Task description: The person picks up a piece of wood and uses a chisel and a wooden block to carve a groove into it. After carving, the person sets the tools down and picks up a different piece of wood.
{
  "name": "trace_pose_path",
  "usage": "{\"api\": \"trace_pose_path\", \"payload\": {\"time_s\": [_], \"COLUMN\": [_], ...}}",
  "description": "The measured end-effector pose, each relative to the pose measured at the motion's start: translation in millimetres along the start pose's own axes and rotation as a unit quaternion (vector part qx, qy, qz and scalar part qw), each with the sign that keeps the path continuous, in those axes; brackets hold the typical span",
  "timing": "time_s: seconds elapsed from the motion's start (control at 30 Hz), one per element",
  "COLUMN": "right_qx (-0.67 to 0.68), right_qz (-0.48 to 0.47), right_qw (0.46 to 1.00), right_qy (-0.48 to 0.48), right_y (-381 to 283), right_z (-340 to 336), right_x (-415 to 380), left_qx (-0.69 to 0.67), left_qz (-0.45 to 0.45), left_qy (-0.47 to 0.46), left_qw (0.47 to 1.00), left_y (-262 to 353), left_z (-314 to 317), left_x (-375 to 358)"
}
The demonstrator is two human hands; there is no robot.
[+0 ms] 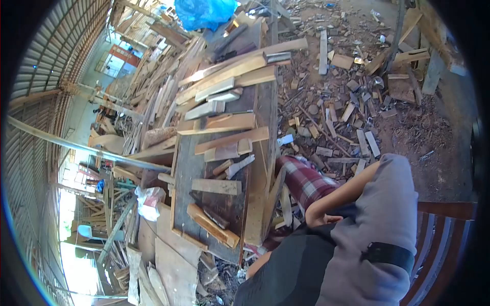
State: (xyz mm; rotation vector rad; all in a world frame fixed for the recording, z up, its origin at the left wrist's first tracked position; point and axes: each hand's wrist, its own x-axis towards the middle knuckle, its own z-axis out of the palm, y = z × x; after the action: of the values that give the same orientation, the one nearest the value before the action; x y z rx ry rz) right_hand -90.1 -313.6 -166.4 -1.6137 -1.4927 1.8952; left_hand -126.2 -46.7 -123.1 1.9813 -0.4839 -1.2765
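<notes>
My right arm comes out of a grey sleeve [385, 204] and bends in toward my lap. Part of my right hand [331, 219] shows there against dark cloth; its fingers are mostly hidden, and I see nothing held in it. Red and white plaid cloth [309, 178] lies just beyond that arm. Of my left side only a strip of bare arm [258, 265] shows past a dark grey garment [286, 270]; my left hand is out of sight. Nearest to me on the dark workbench [217, 250] lies a hollowed wooden piece [212, 226], with a short dark piece [216, 218] beside it.
More wood pieces lie along the bench, including a flat board [217, 186] and long planks [224, 76]. A blue plastic bag [204, 13] is at the far end. Offcuts [352, 109] litter the ground. A slatted brown bench [444, 239] is by me. White plastic [149, 201] lies beyond the workbench.
</notes>
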Motion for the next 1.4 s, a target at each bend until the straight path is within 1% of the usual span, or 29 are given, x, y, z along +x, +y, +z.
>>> {"api": "trace_pose_path", "payload": {"time_s": [0.23,0.33,0.37,0.4,0.43,0.47,0.5,0.53,0.57,0.6,0.63,0.7,0.77,0.87,0.97,1.0,1.1,1.13,1.23,1.27,1.37,1.4], "right_qx": [-0.013,-0.021,-0.023,-0.025,-0.034,-0.081,-0.124,-0.183,-0.235,-0.133,-0.1,-0.051,-0.055,-0.088,-0.089,-0.076,-0.114,-0.124,-0.184,-0.177,-0.218,-0.226], "right_qz": [-0.008,-0.016,-0.023,-0.033,-0.054,-0.104,-0.155,-0.11,-0.07,-0.025,-0.077,-0.075,0.017,0.019,0.022,0.029,0.005,0.014,0.034,0.045,0.077,0.087], "right_qw": [0.999,0.998,0.998,0.999,0.998,0.978,0.935,0.885,0.816,0.778,0.676,0.544,0.498,0.499,0.477,0.485,0.451,0.476,0.452,0.489,0.468,0.469], "right_qy": [-0.045,-0.059,-0.049,-0.028,0.025,0.162,0.293,0.414,0.523,0.613,0.726,0.834,0.865,0.862,0.874,0.871,0.885,0.871,0.872,0.853,0.853,0.849], "right_y": [-1,-2,-1,1,3,8,8,-13,-45,-66,-59,-49,-56,-37,-34,-31,-37,-42,-50,-50,-46,-48], "right_z": [-14,-30,-41,-52,-66,-81,-95,-97,-90,-85,-93,-108,-106,-104,-105,-110,-124,-129,-146,-152,-167,-170], "right_x": [1,1,2,3,5,6,5,-25,-66,-85,-78,-69,-71,-66,-63,-61,-48,-45,-26,-21,-4,-3], "left_qx": [0.007,0.021,0.033,0.052,0.067,0.083,0.095,0.048,-0.001,0.057,0.118,0.177,0.24,0.271,0.291,0.274,0.311,0.304,0.212,0.166,0.189,0.182], "left_qz": [-0.026,-0.041,-0.046,-0.054,-0.047,-0.042,-0.04,-0.024,-0.014,0.037,0.083,0.017,0.032,0.024,-0.02,-0.052,-0.099,-0.127,-0.087,-0.035,-0.033,-0.019], "left_qy": [0.003,0.034,0.054,0.086,0.132,0.177,0.224,0.29,0.357,0.409,0.458,0.544,0.569,0.601,0.629,0.634,0.682,0.669,0.658,0.658,0.68,0.688], "left_qw": [1.0,0.998,0.997,0.993,0.988,0.98,0.969,0.955,0.934,0.91,0.877,0.82,0.786,0.751,0.72,0.722,0.655,0.666,0.717,0.733,0.708,0.702], "left_y": [4,15,21,31,40,49,59,66,72,71,74,93,86,70,57,49,28,22,1,-4,-7,-2], "left_z": [-7,-14,-16,-20,-24,-29,-35,-40,-45,-54,-61,-66,-79,-85,-80,-81,-78,-81,-91,-94,-94,-94], "left_x": [-2,-8,-12,-17,-23,-28,-35,-42,-49,-53,-54,-55,-53,-45,-34,-31,-23,-23,-16,-12,4,7]}}
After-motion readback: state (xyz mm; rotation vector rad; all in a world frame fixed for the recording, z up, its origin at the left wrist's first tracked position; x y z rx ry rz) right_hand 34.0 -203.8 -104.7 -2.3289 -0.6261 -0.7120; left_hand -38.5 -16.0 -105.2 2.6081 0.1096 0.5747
